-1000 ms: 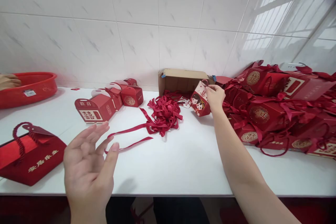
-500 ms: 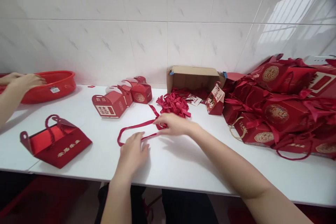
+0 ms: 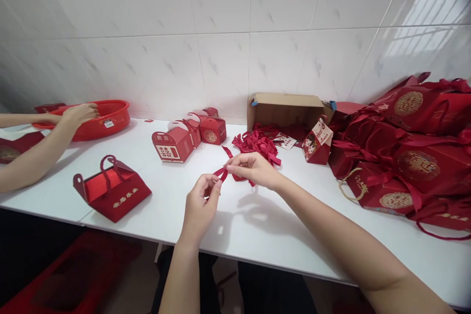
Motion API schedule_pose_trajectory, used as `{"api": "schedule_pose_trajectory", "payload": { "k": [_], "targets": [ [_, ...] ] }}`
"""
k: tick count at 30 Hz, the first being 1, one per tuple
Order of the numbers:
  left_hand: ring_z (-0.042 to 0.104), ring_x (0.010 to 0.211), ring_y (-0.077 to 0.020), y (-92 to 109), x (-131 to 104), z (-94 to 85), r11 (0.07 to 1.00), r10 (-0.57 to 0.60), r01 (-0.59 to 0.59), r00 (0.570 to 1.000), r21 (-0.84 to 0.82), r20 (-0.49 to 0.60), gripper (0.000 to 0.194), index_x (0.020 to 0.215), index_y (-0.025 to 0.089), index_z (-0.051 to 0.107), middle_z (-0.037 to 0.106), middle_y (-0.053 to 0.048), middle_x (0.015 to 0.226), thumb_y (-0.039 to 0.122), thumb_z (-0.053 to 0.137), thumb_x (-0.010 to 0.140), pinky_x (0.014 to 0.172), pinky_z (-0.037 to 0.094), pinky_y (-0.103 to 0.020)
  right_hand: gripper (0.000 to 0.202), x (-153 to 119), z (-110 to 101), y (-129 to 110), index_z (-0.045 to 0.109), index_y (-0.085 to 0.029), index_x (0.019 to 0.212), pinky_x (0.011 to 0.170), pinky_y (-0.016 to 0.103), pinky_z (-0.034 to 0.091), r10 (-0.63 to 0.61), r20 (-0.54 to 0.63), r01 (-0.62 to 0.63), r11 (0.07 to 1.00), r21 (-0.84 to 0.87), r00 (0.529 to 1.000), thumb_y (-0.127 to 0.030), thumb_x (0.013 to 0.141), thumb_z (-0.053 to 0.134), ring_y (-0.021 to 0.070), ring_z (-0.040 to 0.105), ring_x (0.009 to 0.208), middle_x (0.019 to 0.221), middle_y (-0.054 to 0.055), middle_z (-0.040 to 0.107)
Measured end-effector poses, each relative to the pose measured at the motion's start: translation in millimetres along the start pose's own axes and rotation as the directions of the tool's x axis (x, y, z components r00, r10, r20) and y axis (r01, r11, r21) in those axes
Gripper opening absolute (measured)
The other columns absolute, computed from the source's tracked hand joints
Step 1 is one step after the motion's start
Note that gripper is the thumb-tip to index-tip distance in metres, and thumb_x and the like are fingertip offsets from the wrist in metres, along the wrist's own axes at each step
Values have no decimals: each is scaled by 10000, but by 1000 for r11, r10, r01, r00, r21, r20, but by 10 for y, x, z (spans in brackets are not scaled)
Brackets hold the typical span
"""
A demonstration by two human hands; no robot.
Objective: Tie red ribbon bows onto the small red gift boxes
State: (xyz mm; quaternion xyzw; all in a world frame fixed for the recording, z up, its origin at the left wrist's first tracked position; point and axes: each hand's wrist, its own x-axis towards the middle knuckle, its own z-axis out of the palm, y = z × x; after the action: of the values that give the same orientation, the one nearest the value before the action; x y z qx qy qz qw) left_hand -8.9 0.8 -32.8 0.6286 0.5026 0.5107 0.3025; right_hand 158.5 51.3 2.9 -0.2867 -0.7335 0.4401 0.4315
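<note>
Both hands are raised over the middle of the white table, close together. My left hand [image 3: 204, 197] pinches a red ribbon [image 3: 221, 172] between thumb and fingers. Its fingertips nearly meet those of my right hand [image 3: 250, 169], which grips the same ribbon from the right. One ribbon end rises behind my right fingers. Just beyond lies a tangled pile of red ribbons [image 3: 255, 143]. Left of my hands, an open dark red box [image 3: 123, 196] with a rope handle sits on the table.
Small red boxes [image 3: 174, 145] stand in a row behind. A cardboard box [image 3: 287, 100] lies at the back beside a small picture box [image 3: 317, 142]. Red gift boxes [image 3: 415, 162] are heaped right. Another person's hands reach into a red basin [image 3: 119, 118] at left.
My left hand has lifted off the table and come up to my right hand, now pinching the ribbon. The wide ribbon loop has been drawn in. The view has shifted left.
</note>
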Motion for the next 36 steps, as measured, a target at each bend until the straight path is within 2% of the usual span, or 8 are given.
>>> {"api": "schedule_pose_trajectory", "payload": {
  "k": [4, 9, 17, 23, 27, 32, 35, 36],
  "targets": [
    [481, 592, -117, 56, -26, 34, 998, -7, 2, 996, -55, -84, 224, 844, 187, 530, 508, 15, 661, 409, 515, 819, 545, 388, -218, 367, -46, -114, -101, 620, -136, 747, 421, 199, 368, 167, -6, -167, 986, -30, 986, -502, 724, 632, 69, 483, 457, 622, 5, 614],
    [482, 561, -103, 132, -47, 68, 993, -18, -9, 975, -121, -220, 241, 851, 182, 538, 517, 21, 623, 420, 498, 838, 523, 397, -198, 425, -53, -52, -52, 644, -135, 855, 492, 200, 405, 166, -7, -165, 977, -135, 986, -459, 599, 744, 73, 526, 552, 785, 33, 656],
    [493, 526, -102, 136, -41, 98, 998, 23, -36, 971, -54, -236, 240, 846, 169, 550, 508, 22, 570, 399, 482, 860, 501, 406, -195, 263, -45, 438, 139, 682, -158, 703, 615, 231, 442, 143, -238, -55, 938, 341, 961, -396, 606, 738, 106, 563, 649, 714, 9, 645],
    [515, 567, -111, 108, -76, 169, 1000, 27, -25, 978, 14, -208, 259, 910, 171, 596, 544, 7, 612, 402, 495, 850, 517, 423, -201, 259, -59, 457, 53, 630, -157, 586, 556, 220, 398, 222, -357, -38, 889, 457, 907, -389, 594, 746, 83, 486, 558, 594, -19, 581],
    [512, 565, -123, 206, -176, 161, 998, 3, 2, 997, 60, -77, 293, 879, 173, 614, 560, -6, 626, 444, 515, 822, 493, 425, -210, 305, 8, 126, -152, 536, -177, 581, 547, 220, 414, 280, -473, 73, 797, 600, 835, -394, 576, 751, 89, 516, 567, 626, -24, 584],
    [508, 497, -129, 358, -429, -145, 990, 18, -34, 993, 137, 118, 248, 707, 220, 605, 522, 17, 515, 440, 535, 798, 482, 443, -222, 259, 7, -610, -360, 539, -213, 704, 655, 238, 477, 213, -625, 244, 790, 563, 751, -376, 625, 724, 109, 601, 709, 769, -23, 644],
    [470, 390, -142, 202, -685, -404, 983, 1, -30, 988, 180, 157, 231, 586, 250, 595, 467, 30, 407, 423, 586, 738, 412, 432, -256, 223, -54, -1017, -370, 544, -218, 692, 715, 268, 491, 223, -666, 259, 798, 544, 712, -380, 670, 695, 135, 626, 765, 703, -20, 644],
    [445, 358, -146, 104, -773, -493, 983, 18, -33, 996, 183, 83, 225, 556, 264, 596, 454, 33, 382, 429, 601, 710, 380, 416, -270, 217, -78, -1128, -369, 538, -216, 673, 723, 277, 490, 242, -679, 255, 799, 545, 693, -386, 700, 670, 143, 629, 783, 690, -16, 644]
  ]
}}
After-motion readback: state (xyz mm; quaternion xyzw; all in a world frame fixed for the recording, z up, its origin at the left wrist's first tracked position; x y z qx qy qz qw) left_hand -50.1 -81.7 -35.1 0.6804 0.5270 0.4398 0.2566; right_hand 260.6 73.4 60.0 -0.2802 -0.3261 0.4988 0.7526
